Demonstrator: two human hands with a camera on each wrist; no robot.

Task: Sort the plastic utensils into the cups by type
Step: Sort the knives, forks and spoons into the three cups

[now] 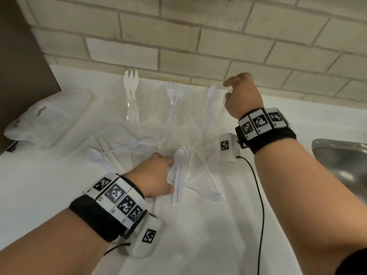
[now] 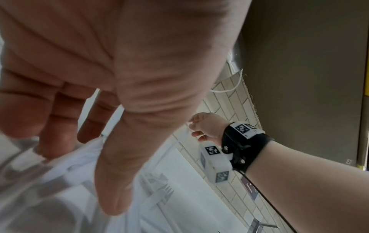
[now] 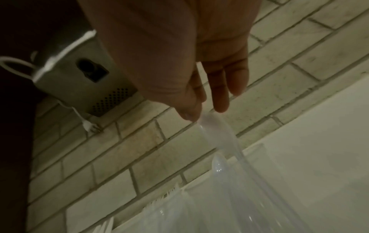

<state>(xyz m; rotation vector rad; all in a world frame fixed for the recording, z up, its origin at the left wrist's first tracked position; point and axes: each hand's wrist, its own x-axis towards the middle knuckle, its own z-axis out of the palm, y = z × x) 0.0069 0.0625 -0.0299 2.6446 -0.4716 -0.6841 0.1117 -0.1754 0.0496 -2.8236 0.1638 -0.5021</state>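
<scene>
Nearest me, my left hand (image 1: 156, 175) rests with loose fingers on two stacked spoons (image 1: 179, 169) among the pile on the surface (image 1: 228, 235), ready to gather them; my right hand (image 1: 242, 94) pinches a spoon (image 3: 217, 132) at its bowl, lowering it handle-first into the spoon cup (image 1: 210, 120), right of the fork cup (image 1: 172, 112).

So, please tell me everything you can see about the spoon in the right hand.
The spoon is white, slightly translucent plastic. The right hand pinches its bowl end between thumb and fingertips above the rightmost clear cup, so it hangs bowl up, handle pointing down into the cup. Another white spoon already stands there, bowl up. The wrist view is blurred, so whether the handle touches the cup or the other spoon cannot be told.
</scene>
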